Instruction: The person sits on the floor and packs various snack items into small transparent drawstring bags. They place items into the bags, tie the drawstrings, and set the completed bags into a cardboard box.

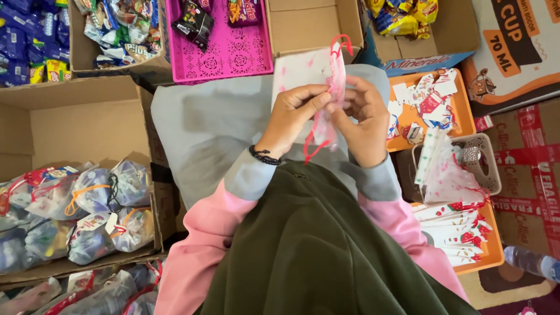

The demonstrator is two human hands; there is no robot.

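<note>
A box of filled goodie bags (87,210) sits far left, and in the middle the left hand (291,116) and right hand (364,119) both pinch a little pink drawstring bag (332,93), standing tall between them, equally close to both.

Two hands (291,116) (364,119), one sheer drawstring pouch (332,87) between them. One pink tray (224,55), two orange trays (461,105) (493,248), one small white basket (487,157). One black bracelet (263,156). One water bottle (532,261). Filled pouches in the left box (81,122): too many overlapping to count.
</note>
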